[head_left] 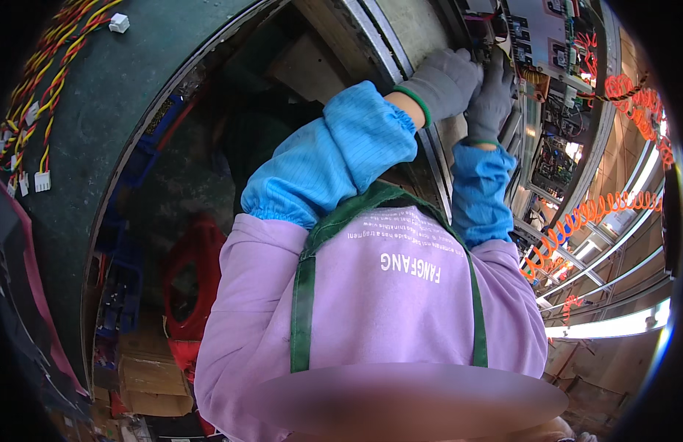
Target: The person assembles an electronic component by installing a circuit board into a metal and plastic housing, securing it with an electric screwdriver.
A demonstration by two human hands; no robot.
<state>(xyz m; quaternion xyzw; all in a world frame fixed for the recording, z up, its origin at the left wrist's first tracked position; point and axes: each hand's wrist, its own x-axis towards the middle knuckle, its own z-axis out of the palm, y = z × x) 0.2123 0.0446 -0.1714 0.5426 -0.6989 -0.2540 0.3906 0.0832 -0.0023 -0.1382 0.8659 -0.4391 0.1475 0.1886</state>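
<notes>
My left hand (pixel 443 82), in a grey glove with a green cuff, is closed at the top right, its knuckles raised beside the metal frame. Close against it, my right hand (pixel 492 103), gloved the same way, reaches up to the edge of an open metal unit with circuit boards (pixel 551 37). Its fingers look bent together near some small wires. Whatever either hand pinches is hidden by the gloves. Blue sleeve covers (pixel 334 155) wrap both forearms.
A dark green tabletop (pixel 135 66) curves along the left, with bundled red, yellow and black wires (pixel 50 81) ending in white connectors. Orange coiled hoses (pixel 599 210) hang at right. A red chair (pixel 190 276) and a cardboard box (pixel 153 383) stand lower left.
</notes>
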